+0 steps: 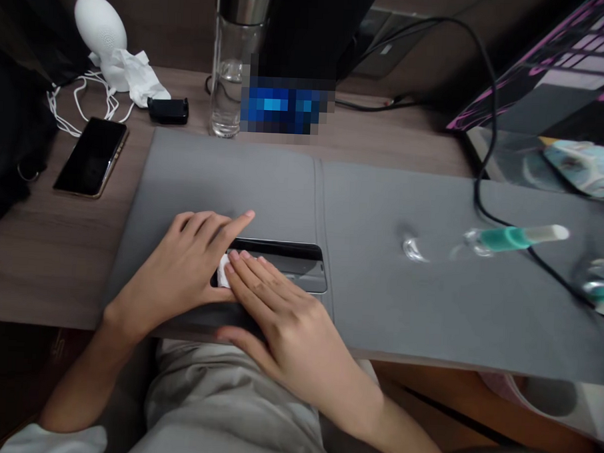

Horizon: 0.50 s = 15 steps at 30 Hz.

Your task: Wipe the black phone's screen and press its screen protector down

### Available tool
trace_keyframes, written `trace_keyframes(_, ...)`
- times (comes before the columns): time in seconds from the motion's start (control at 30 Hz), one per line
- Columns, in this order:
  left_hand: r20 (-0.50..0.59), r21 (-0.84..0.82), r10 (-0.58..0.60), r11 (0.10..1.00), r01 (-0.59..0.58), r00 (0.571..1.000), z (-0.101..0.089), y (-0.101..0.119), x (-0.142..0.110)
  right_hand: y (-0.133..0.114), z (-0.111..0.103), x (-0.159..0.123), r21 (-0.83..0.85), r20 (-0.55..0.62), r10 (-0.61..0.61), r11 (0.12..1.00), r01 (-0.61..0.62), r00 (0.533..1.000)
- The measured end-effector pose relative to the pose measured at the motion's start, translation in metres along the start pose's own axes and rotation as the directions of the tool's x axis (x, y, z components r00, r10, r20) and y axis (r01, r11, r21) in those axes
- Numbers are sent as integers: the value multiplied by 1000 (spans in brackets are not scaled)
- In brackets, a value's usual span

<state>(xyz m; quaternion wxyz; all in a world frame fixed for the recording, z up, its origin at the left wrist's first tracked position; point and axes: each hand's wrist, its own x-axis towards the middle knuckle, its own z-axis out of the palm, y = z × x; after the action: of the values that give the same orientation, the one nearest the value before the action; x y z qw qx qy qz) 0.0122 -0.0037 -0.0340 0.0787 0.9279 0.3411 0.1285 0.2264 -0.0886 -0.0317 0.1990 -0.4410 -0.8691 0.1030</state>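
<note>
A dark smartphone point(305, 267) lies face up on a grey desk mat, its long side running left to right. My left hand point(193, 262) spans its left end, thumb along the near edge and index finger stretched out past the far edge; the fingers are apart. Under the fingertips of my right hand point(288, 313) a small white wipe point(223, 271) is pressed onto the phone's glass. Those fingers lie flat and close together, with the thumb out to the side. Part of the wipe and the phone's left end are hidden by my hands.
The grey mat point(378, 310) carries a teal and white applicator-like bottle point(516, 236) and a clear cap point(414, 248). A black cable point(494, 108) crosses its right side. Behind stand a glass water bottle point(228, 83), a second phone point(92, 157) and a white rounded device point(100, 27).
</note>
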Motion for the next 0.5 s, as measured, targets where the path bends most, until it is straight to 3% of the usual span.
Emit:
trace_keyframes(0.23, -17, -1, 2, 1000, -2, 1000, 5, -2, -1, 16, 15, 19, 12, -38, 36, 999, -35, 999)
trace_keyframes(0.5, 17, -17, -37, 999, 37, 999, 2, 3, -1, 8, 9, 5, 49, -17, 32, 998, -32, 999)
